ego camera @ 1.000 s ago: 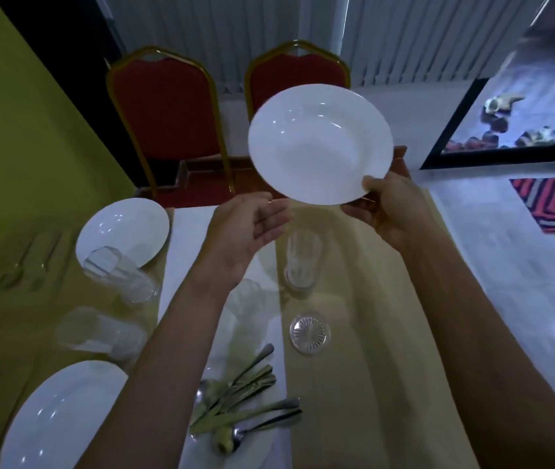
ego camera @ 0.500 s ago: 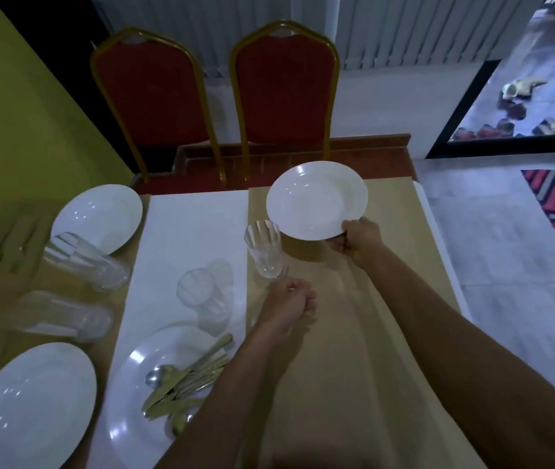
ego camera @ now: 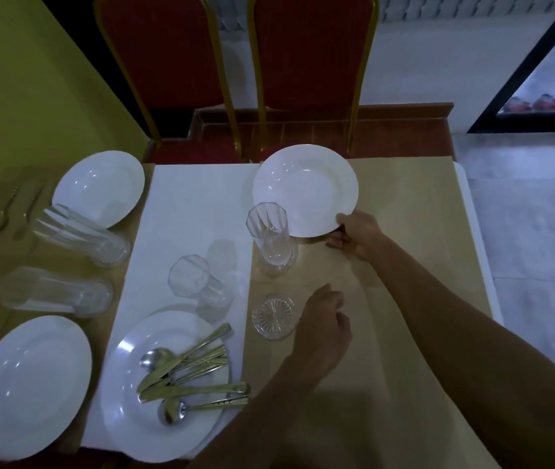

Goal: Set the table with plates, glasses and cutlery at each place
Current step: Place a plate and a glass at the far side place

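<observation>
My right hand [ego camera: 357, 236] grips the near rim of a white plate [ego camera: 304, 189] that lies at the far right place on the tan cloth. My left hand [ego camera: 323, 328] hovers with loosely curled fingers, holding nothing, just right of a small cut-glass coaster [ego camera: 273, 316]. A tall glass [ego camera: 271, 238] stands beside the held plate. A second glass [ego camera: 198, 282] stands on the white runner. A near plate [ego camera: 167, 384] carries several forks, knives and spoons [ego camera: 191, 374].
Two more white plates [ego camera: 100, 187] [ego camera: 29, 384] sit on the left side with two glasses [ego camera: 83, 235] [ego camera: 56, 292] between them. Cutlery [ego camera: 15, 208] lies at the far left. Two red chairs [ego camera: 309, 62] stand behind the table's far edge. Floor lies to the right.
The plate came down from mid-air onto the far right place, still held by my right hand. My left hand dropped to the table beside the coaster.
</observation>
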The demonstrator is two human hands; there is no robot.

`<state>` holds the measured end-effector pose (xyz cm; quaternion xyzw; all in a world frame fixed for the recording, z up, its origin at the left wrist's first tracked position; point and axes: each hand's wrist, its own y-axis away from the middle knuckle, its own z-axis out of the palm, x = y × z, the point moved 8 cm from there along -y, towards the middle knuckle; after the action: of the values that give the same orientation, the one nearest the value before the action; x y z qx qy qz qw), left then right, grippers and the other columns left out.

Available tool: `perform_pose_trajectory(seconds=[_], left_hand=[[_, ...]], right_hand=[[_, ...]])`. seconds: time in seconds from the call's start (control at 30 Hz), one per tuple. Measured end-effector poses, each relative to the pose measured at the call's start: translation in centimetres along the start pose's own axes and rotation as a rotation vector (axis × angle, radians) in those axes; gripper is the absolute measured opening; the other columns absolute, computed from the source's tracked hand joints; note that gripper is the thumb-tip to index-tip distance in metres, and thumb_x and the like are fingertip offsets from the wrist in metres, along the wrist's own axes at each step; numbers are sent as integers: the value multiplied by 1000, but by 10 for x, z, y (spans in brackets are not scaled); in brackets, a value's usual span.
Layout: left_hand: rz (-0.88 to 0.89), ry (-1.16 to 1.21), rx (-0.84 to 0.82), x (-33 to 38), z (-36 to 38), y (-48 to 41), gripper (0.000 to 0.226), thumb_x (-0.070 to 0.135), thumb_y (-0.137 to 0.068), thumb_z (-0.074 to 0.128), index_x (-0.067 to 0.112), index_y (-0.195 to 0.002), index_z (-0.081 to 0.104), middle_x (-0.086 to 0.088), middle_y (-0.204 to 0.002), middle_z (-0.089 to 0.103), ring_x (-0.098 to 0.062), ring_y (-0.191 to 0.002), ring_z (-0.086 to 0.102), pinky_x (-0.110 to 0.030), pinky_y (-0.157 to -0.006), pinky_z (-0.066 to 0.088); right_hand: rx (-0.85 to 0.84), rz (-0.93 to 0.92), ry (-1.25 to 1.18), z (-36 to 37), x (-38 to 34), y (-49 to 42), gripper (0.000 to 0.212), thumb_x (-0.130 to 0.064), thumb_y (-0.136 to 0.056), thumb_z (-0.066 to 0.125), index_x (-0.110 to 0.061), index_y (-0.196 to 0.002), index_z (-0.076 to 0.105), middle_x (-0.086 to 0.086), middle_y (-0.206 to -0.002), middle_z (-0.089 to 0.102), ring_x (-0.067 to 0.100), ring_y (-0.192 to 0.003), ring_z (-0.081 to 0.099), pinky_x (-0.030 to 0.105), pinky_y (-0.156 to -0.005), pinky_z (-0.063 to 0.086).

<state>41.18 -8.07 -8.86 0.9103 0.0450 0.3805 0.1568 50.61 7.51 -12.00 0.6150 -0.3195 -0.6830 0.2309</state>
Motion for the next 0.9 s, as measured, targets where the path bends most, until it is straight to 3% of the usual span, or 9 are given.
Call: perform_pose_trajectory(seconds=[0.07, 0.13, 0.37, 0.5, 0.57, 0.63, 0.73, 0.83, 0.9], left_hand=[[-6, -54, 9, -4, 8, 3, 45, 12, -90, 44, 14, -133, 54, -2, -152, 40, -14, -146, 26, -19, -117, 10], [31, -119, 12, -5, 12, 6, 52, 11, -90, 44, 10, -143, 45, -6, -160, 26, -18, -151, 14, -20, -116, 0], [96, -178, -55, -10, 19, 12, 55, 12, -88, 45, 11, -144, 42, -4, -164, 15, -17, -152, 4, -32, -123, 11], [56, -18, -77, -13, 8, 17, 50, 12, -92, 45, 17, -142, 48, 0, -160, 28, -11, -150, 17, -27, -122, 17], [38, 129, -89, -13, -1, 22, 46, 12, -92, 45, 20, -137, 53, -1, -151, 45, -10, -142, 36, -29, -116, 34], [8, 245, -63, -13, -19, 30, 40, 14, -94, 47, 23, -131, 58, 3, -137, 58, -4, -123, 56, -19, -100, 47], [-102, 359, 21, -27, -51, 42, 30, 20, -98, 52, 28, -124, 64, 13, -125, 64, 3, -110, 60, -7, -86, 46], [-148, 347, 133, -43, -89, 54, 24, 19, -96, 56, 25, -114, 71, 13, -115, 69, -2, -105, 64, -17, -91, 49], [-165, 294, 178, -55, -110, 60, 23, 17, -92, 58, 23, -107, 75, 11, -110, 72, -2, -99, 65, -15, -86, 48]], right_hand=[[-5, -33, 9, 0, -3, -4, 25, 4, -92, 45, -8, -101, 65, 13, -83, 60, 19, -56, 51, 36, -61, 57], [1, -52, 15, 1, -5, -6, 27, 5, -92, 43, -10, -98, 64, 14, -82, 61, 20, -56, 50, 38, -62, 58], [-2, -18, 43, -1, 1, -6, 18, -3, -93, 49, -4, -104, 64, 14, -88, 67, 24, -66, 66, 38, -61, 60], [-43, -19, -30, -7, 6, 24, 10, -2, -90, 46, -4, -90, 56, 10, -67, 45, 21, -50, 47, 32, -48, 39], [-26, -30, -57, -21, 17, 46, 11, -2, -89, 46, -4, -84, 56, 12, -66, 45, 23, -54, 44, 36, -54, 40], [-10, -11, -71, -34, 38, 70, 16, -8, -94, 50, -2, -82, 59, 12, -64, 53, 25, -55, 48, 44, -63, 46], [-42, 33, -37, -36, 72, 106, 13, -12, -94, 58, -1, -91, 64, 12, -65, 58, 28, -58, 53, 52, -70, 52], [-87, 38, 6, -22, 94, 139, 11, -8, -95, 58, -4, -87, 63, 12, -70, 60, 23, -54, 54, 38, -56, 53], [-132, 17, 69, -5, 103, 157, 9, -7, -95, 57, -7, -87, 62, 9, -72, 62, 16, -48, 54, 29, -49, 48]])
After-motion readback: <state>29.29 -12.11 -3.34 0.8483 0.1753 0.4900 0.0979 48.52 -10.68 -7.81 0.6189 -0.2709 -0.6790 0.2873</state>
